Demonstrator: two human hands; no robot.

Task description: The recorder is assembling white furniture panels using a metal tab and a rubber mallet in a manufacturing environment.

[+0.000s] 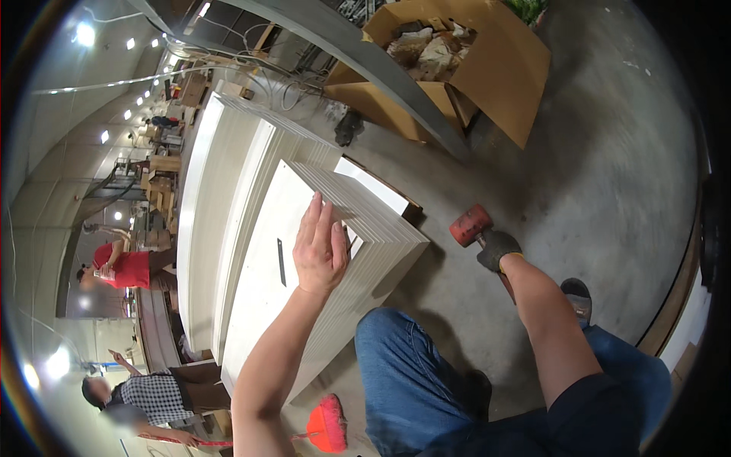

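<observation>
My bare left hand (317, 247) lies with fingers stretched out over the top of a stack of white panels (259, 305), close to a corner. I cannot tell how firmly it presses there. A flat dark strip (281, 262) rests on the top panel beside my wrist. Part of a small object shows at the panel's edge by my fingers, too hidden to name. My right hand (499, 250), in a dark glove, is closed around the handle of a red-headed mallet (470, 225). The mallet is held over the floor, apart from the stack.
More stacked white panels (202, 228) stand beyond. A large cardboard box (502, 76) with crumpled material sits behind a grey metal beam (381, 72). An orange-red broom (329, 426) is near my knee. Two people, one in a red shirt (133, 265) and one in a checkered shirt (156, 397), stand at left.
</observation>
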